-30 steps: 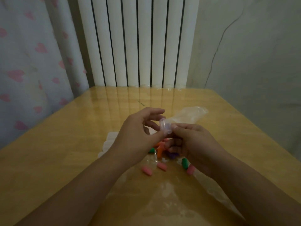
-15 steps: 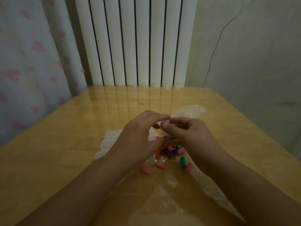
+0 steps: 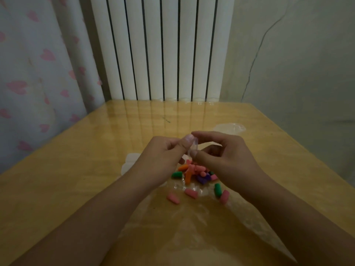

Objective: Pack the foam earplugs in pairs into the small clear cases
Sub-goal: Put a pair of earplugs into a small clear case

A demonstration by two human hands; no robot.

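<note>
Wooden bench, glossy top, set against a white ribbed radiator at the far edge; a curtain with pink hearts hangs at the left, and a plain wall with a long crack stands at the right.

A large clear plastic bag lies flat on the near half of the bench, its mouth toward the hands. A second crumpled clear bag sits farther back on the right, partly hidden behind the right hand. A whitish cluster of clear cases lies just left of the left wrist, largely blocked by it.

The left hand and right hand meet above the middle of the bench — both pinch one small clear case between thumb and fingertips, held upright and clear of the surface. Whether its lid is on cannot be told.

Directly beneath the hands lies a heap of foam earplugs — pink, orange, purple, green — its far side screened by the fingers. Strays lie nearer: two pink earplugs side by side, and a green earplug touching another pink one to the right.
</note>
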